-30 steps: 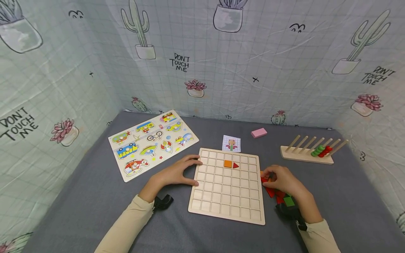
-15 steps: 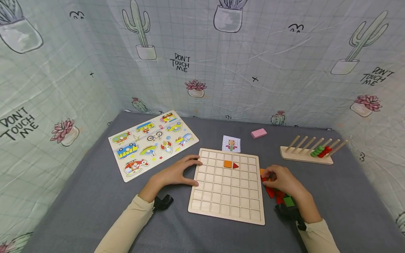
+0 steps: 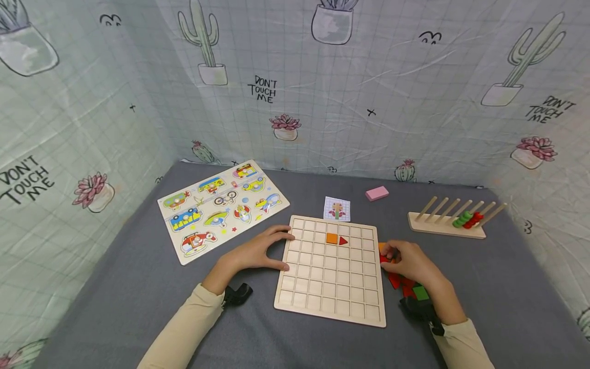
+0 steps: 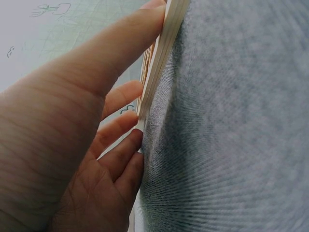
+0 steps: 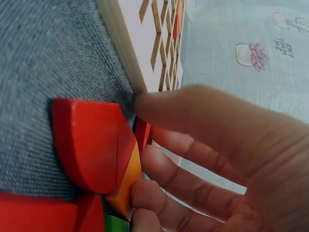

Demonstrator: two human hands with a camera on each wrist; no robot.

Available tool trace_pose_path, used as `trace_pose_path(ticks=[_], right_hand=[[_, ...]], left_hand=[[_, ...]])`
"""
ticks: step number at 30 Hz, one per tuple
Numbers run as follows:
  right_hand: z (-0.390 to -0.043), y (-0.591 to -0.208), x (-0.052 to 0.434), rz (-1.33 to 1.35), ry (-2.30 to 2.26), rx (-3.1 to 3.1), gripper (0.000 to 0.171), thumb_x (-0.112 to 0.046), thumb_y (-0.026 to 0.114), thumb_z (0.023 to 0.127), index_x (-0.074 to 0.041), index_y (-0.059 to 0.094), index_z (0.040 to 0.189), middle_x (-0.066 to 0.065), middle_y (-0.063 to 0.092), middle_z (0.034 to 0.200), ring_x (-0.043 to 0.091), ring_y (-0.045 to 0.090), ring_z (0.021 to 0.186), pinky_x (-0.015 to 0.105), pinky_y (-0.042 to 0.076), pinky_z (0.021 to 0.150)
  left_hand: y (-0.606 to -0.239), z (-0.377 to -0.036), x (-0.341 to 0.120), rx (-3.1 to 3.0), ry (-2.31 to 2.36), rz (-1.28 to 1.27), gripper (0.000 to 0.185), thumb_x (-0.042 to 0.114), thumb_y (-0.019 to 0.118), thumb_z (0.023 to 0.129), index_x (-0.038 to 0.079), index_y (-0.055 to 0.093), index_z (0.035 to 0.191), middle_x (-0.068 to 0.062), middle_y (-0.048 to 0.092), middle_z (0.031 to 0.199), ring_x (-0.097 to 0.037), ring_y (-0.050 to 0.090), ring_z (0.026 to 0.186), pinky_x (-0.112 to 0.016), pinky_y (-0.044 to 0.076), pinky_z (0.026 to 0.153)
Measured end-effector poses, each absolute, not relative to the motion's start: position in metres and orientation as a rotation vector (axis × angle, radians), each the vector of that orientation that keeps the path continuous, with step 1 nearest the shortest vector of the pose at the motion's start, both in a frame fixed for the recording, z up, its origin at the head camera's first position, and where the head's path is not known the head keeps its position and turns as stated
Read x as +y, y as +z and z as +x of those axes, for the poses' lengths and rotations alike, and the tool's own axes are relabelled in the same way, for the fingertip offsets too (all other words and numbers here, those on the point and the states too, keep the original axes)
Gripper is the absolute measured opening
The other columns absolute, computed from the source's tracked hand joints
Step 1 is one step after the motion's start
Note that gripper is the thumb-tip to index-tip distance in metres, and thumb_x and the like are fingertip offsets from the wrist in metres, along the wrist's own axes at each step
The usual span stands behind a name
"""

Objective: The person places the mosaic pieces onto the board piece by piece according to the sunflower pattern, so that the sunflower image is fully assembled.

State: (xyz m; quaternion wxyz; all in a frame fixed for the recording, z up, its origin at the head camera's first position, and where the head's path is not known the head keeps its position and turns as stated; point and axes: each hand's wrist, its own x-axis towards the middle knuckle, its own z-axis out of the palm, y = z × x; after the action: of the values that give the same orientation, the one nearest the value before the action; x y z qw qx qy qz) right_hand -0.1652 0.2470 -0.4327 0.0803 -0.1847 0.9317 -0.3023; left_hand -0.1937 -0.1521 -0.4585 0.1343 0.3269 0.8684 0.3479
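Note:
A wooden grid board (image 3: 322, 287) lies mid-table. On it sit an orange square tile (image 3: 332, 238) and, directly right of it, a red triangle tile (image 3: 343, 240). My left hand (image 3: 255, 251) rests at the board's left edge, thumb and fingers spread along the rim; the left wrist view shows the thumb (image 4: 130, 34) touching that edge. Beside the board's right edge, my right hand (image 3: 407, 261) bends over a pile of coloured blocks. Its thumb and fingers pinch a red block (image 5: 143, 131), partly hidden. Close by lie a rounded red block (image 5: 89, 145) and an orange block (image 5: 126, 181).
Behind the board lies a pattern card (image 3: 337, 209), with a pink block (image 3: 377, 193) to its right. A vehicle puzzle board (image 3: 223, 210) is at the back left. A wooden peg rack (image 3: 447, 225) with green and red beads stands right. A green block (image 3: 420, 293) lies near the right wrist.
The right hand's fingers shift slightly among the blocks at the board's right edge. The left hand and the tiles on the board stay where they were.

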Motion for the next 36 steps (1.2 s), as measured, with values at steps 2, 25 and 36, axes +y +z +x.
trace_pose_path(ticks=[2,25,36], right_hand=[[-0.1657,-0.4333,0.2465,-0.556,-0.903,2.797,0.016,-0.004,0.075,0.083,-0.001,0.064,0.094,0.002,0.059,0.081,0.011,0.048,0.065,0.027,0.044,0.06],[-0.1677,-0.4361,0.2481,-0.546,-0.887,2.811,0.021,-0.006,0.076,0.082,0.002,0.068,0.101,0.007,0.06,0.087,0.013,0.049,0.068,0.028,0.045,0.061],[-0.1659,-0.4335,0.248,-0.578,-0.899,2.803,0.019,-0.002,0.074,0.083,0.003,0.067,0.1,0.009,0.06,0.09,0.013,0.048,0.068,0.028,0.045,0.06]], left_hand=[[-0.4588,-0.1941,-0.1526,2.517,1.006,0.94,0.071,0.036,0.081,0.08,0.014,0.05,0.14,-0.009,0.032,0.153,-0.029,0.032,0.141,-0.049,0.032,0.111],[-0.4611,-0.195,-0.153,2.518,0.994,0.925,0.071,0.038,0.081,0.08,0.015,0.05,0.14,-0.008,0.032,0.154,-0.027,0.032,0.141,-0.048,0.031,0.111],[-0.4595,-0.1946,-0.1522,2.52,1.0,0.932,0.07,0.036,0.082,0.08,0.013,0.051,0.139,-0.009,0.033,0.153,-0.028,0.033,0.14,-0.048,0.032,0.111]])
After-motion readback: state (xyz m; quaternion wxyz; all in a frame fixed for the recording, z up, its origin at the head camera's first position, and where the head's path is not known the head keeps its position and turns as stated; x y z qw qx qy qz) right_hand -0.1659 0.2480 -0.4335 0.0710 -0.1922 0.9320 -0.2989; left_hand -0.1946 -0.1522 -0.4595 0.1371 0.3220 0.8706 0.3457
